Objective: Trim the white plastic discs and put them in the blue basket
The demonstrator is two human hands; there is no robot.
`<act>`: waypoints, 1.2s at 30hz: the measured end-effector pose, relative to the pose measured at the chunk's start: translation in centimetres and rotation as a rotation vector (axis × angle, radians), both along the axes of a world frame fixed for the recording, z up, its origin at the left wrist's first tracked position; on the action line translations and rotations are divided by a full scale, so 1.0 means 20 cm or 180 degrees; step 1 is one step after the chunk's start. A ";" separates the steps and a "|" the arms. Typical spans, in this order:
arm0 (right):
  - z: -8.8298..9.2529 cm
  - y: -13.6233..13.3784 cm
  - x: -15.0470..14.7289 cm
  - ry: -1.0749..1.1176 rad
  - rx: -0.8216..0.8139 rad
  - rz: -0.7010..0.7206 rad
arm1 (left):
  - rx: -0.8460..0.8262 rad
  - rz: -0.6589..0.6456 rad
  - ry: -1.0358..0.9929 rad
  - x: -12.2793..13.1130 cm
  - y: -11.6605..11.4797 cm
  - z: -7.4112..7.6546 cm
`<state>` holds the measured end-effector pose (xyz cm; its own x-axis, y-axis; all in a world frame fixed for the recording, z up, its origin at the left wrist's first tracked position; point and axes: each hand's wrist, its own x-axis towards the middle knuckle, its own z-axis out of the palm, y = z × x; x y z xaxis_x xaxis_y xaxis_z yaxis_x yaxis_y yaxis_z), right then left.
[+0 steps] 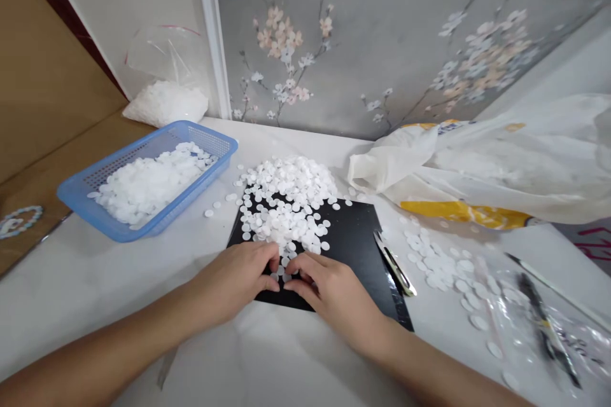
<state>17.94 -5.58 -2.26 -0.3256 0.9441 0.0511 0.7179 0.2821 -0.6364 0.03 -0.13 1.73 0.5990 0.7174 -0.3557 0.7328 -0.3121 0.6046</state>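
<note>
A heap of small white round discs [286, 197] lies on a black mat [353, 235] on the white table. My left hand [238, 280] and my right hand [329, 289] rest side by side on the mat's near edge. Their fingertips meet over a few discs [285, 265] at the bottom of the heap. Both hands have the fingers curled into a pinch; what each pinches is too small to make out.
A blue basket [86, 187] of white discs stands at left, a clear bag [165, 102] of discs behind it. Tweezers [394, 264] lie along the mat's right edge, loose discs [443, 267] beside them. A white-yellow plastic bag [482, 165] and clear packets with pens [544, 324] sit right.
</note>
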 end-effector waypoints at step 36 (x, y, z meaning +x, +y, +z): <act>0.00 0.02 0.08 0.0381 0.0127 -0.0112 | 0.0002 0.0273 -0.0434 0.01 -0.01 -0.05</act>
